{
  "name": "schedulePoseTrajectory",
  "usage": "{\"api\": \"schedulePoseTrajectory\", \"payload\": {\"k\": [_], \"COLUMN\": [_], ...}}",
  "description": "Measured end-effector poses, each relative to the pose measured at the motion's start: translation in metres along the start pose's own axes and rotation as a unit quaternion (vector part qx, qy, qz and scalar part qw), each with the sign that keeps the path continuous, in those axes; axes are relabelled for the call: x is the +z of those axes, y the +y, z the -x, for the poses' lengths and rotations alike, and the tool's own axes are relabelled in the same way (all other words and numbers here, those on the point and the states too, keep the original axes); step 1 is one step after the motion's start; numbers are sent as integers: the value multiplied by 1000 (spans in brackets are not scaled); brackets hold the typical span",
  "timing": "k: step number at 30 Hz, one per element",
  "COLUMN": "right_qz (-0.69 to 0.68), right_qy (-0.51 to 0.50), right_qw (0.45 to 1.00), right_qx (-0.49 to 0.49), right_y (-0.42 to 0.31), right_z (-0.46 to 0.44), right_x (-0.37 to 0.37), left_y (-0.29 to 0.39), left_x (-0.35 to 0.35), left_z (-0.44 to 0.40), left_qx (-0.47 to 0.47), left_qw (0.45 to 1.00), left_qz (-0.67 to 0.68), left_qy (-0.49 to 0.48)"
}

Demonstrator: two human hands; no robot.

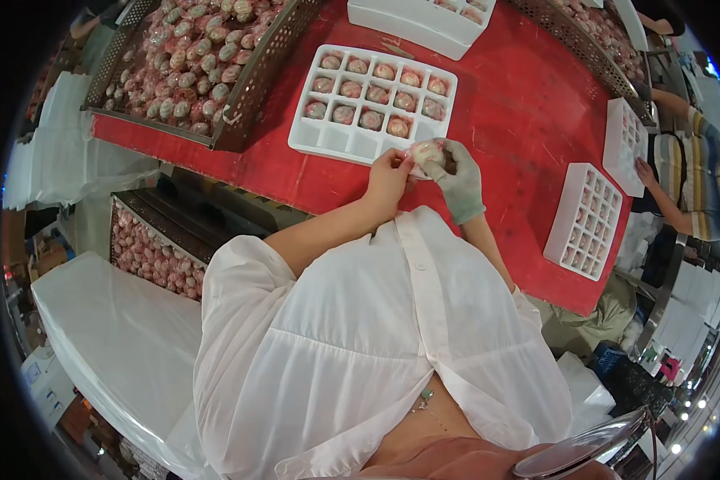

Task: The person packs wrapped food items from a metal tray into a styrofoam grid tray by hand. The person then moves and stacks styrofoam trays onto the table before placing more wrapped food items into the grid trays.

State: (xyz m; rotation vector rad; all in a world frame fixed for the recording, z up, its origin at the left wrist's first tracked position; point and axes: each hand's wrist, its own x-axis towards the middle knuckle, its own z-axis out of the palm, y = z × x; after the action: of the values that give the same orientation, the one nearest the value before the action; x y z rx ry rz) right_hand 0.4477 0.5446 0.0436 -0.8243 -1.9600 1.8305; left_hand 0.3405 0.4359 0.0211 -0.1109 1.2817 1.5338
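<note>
Between my two hands is an egg-shaped piece in clear film with red print, a wrapped egg point(426, 154). My bare left hand point(388, 182) pinches the film at its left side with thumb and fingertips. My right hand point(461, 182), in a pale grey-green glove, curls its thumb and fingers round the other side. Just beyond them lies a white foam tray point(316, 138) with square compartments. Similar wrapped eggs point(378, 94) sit in its farther rows, while bare compartments show along the near edge. The held egg is above the tray's near right corner.
A perforated metal bin point(252, 80) heaped with wrapped eggs stands at the left on the red table point(504, 128). Another white tray point(424, 28) is at the back. Filled trays point(564, 220) lie at the right, beside a person in a striped top point(708, 176). A lower crate point(156, 256) holds more eggs.
</note>
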Motion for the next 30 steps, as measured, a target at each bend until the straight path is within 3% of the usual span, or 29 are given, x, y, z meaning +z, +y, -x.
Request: {"api": "schedulePoseTrajectory", "payload": {"k": [2,6,8,10,12,14,17,20,22,24,25,27,28,29,30], "right_qz": [128,220,388,363,438,427,536,547,551,548,541,611,612,613,612], "right_qy": [111,79,76,68,38,27,4,8,-76,-82,-72,-133,-116,-95,-116], "right_qw": [984,972,918,929,896,903,844,837,831,829,833,778,782,784,782], "right_qx": [-47,-21,-19,-3,65,47,16,15,-13,-79,-90,61,14,-32,-14], "right_y": [16,21,22,20,14,21,34,37,62,60,49,38,46,53,51], "right_z": [-8,-29,-43,-56,-71,-83,-98,-102,-113,-108,-106,-116,-113,-112,-115], "right_x": [0,-10,-14,-9,-4,-4,6,12,-8,-12,-6,11,12,11,11], "left_y": [-2,-5,-11,-14,-14,-16,-13,-12,-19,-12,-8,-13,-5,4,17], "left_x": [14,6,7,5,0,-5,-10,-15,-22,-26,-27,-36,-46,-55,-62], "left_z": [3,-21,-32,-42,-51,-57,-53,-51,-54,-52,-46,-50,-47,-46,-41], "left_qx": [76,-39,-62,-83,-86,-81,-66,-48,-30,-22,-8,31,38,128,215], "left_qw": [995,999,997,993,995,995,995,993,990,981,979,983,984,969,944], "left_qz": [-63,-25,-8,11,12,-5,-49,-69,-75,-148,-162,-132,-133,-182,-231], "left_qy": [28,-22,-55,-86,-57,-59,-63,-82,-118,-124,-126,-127,-115,-105,-94]}}
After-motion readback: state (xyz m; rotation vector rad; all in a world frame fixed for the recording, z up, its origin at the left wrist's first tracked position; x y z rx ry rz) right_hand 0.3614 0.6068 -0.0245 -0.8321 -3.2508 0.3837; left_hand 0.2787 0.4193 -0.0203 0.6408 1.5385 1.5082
